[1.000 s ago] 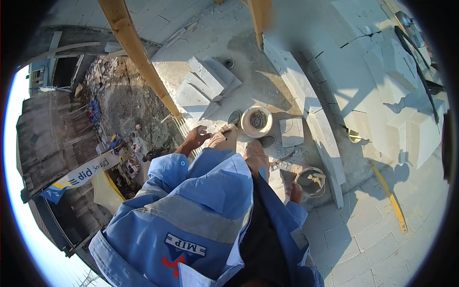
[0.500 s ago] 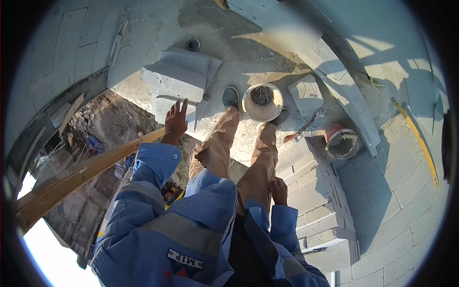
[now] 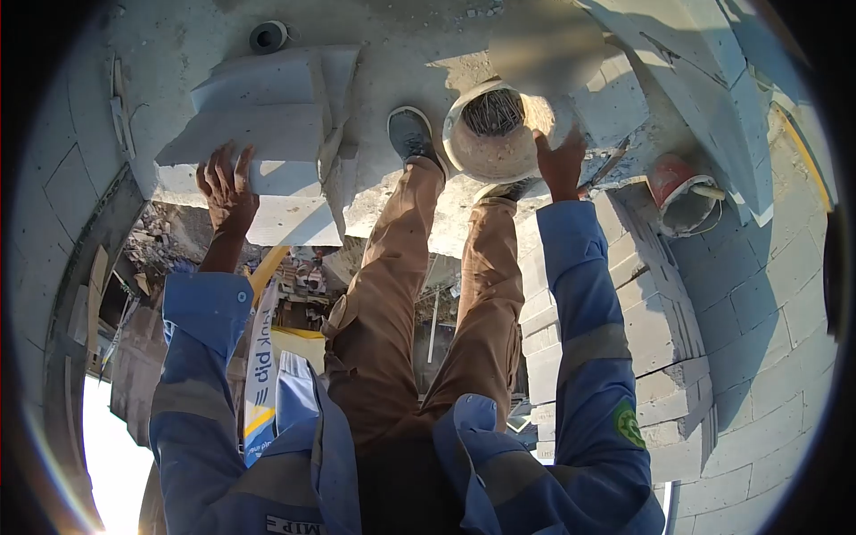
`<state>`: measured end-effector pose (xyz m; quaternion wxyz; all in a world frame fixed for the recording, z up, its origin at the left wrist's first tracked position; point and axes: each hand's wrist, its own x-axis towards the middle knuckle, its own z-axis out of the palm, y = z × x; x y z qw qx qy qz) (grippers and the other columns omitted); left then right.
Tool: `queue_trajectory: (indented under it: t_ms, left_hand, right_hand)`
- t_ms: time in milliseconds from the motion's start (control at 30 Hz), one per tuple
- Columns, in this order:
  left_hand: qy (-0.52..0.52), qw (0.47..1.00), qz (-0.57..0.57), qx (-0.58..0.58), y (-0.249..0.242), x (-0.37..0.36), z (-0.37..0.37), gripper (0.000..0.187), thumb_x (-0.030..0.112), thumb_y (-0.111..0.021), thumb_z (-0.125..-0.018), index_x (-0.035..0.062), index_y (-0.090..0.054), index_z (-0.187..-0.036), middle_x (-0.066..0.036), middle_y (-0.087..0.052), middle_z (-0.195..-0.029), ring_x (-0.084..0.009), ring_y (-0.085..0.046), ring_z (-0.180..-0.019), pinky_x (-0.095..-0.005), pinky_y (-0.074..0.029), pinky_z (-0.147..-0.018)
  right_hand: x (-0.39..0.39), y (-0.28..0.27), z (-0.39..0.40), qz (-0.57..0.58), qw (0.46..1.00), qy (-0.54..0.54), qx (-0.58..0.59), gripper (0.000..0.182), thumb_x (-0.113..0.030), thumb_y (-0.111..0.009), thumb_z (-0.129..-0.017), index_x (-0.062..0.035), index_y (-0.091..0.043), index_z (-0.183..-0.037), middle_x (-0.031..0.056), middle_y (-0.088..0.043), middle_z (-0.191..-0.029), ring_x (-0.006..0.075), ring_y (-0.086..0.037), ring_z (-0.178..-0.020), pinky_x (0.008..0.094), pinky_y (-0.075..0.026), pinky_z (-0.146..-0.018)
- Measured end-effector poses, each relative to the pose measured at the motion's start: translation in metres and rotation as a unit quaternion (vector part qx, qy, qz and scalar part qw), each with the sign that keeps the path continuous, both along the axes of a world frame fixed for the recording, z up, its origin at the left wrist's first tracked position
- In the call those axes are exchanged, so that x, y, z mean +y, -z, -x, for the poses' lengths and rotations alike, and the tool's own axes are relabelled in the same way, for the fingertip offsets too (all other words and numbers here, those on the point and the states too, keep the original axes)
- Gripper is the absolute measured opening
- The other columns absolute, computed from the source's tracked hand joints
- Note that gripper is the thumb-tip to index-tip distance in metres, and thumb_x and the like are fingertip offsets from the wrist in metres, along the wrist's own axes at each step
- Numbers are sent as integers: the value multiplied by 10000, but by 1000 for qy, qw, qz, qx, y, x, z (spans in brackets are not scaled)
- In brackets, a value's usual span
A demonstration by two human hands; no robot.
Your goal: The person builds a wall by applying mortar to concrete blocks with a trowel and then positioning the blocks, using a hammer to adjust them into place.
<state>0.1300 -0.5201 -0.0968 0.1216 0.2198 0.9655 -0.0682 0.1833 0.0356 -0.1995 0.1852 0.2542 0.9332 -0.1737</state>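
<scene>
Head camera view, looking straight down: a worker in a blue jacket with grey bands and tan trousers bends over a concrete slab at the edge of a building under construction. The left hand (image 3: 227,189) lies spread, fingers open, flat against the near face of a pale block (image 3: 254,134) that sits on the slab beside other stacked blocks; it presses on the block without closing around it. The right hand (image 3: 560,163) reaches, fingers apart, to the rim of a round bucket (image 3: 489,135) standing just ahead of the feet, with what look like nails or wire inside; whether the fingers grip the rim or only touch it cannot be told. One grey shoe (image 3: 410,134) stands between block and bucket. A second, reddish bucket (image 3: 682,192) lies tilted to the right, on top of a block wall (image 3: 624,294).

Judging from the pose, the block would handle best with the palm kept low on its face and weight held back from the slab edge, since open ground with rubble shows directly below between the legs. The bucket sits close to the right foot and could tip if nudged.

Readable writing: a banner (image 3: 260,357) below carries "dip" and further letters turned sideways; the jacket hem shows "MIP" upside down; a green round patch (image 3: 629,424) on the right sleeve is too small to read.
</scene>
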Motion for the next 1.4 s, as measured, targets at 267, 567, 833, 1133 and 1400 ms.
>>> queue_trajectory:
  t_ms: [267, 567, 833, 1133, 1400]
  left_hand:
    - [-54, 997, -32, -56, -10, 10, 3, 844, 23, -669, -741, 308, -298, -1444, -100, -374, -1410, -320, -370, -1316, -612, -223, -1100]
    - [-59, 995, -46, -67, -13, 8, 1, 774, 35, -590, -830, 314, -268, -1477, -131, -348, -1447, -347, -365, -1334, -624, -232, -1094]
    - [-39, 998, 2, -53, -11, 8, 2, 739, 72, -615, -839, 291, -296, -1469, -113, -372, -1427, -314, -375, -1324, -574, -221, -1114]
    - [31, 990, 3, -135, -27, 13, 36, 750, 32, -752, -647, 69, -441, -1329, -131, -492, -1282, -326, -468, -1216, -472, -372, -1060]
    - [-67, 978, 65, -185, -76, 120, 46, 769, 104, -801, -632, 48, -429, -1303, -158, -485, -1180, -365, -490, -1144, -477, -413, -993]
  right_hand:
    - [-84, -53, 100, 55, 977, -136, -157, 375, -315, -601, -836, -9, -662, -1042, 240, -666, -1053, 402, -636, -993, 464, -504, -878]
    - [-132, -155, 174, 102, 946, -303, -54, 277, -276, -566, -839, -45, -717, -816, 199, -692, -833, 378, -677, -806, 472, -529, -752]
    - [-172, -122, 143, 39, 913, -381, 139, 371, -292, -655, -826, -62, -651, -1117, 131, -604, -1206, 272, -511, -1211, 443, -362, -1025]
    - [-123, -105, -93, 313, 941, -9, -126, 495, -423, -658, -850, -22, -649, -1140, 195, -678, -993, 355, -657, -939, 430, -518, -813]
    - [59, -135, -210, 237, 934, 198, -178, 321, -274, -630, -891, 38, -690, -935, 186, -701, -862, 259, -679, -830, 356, -510, -747]
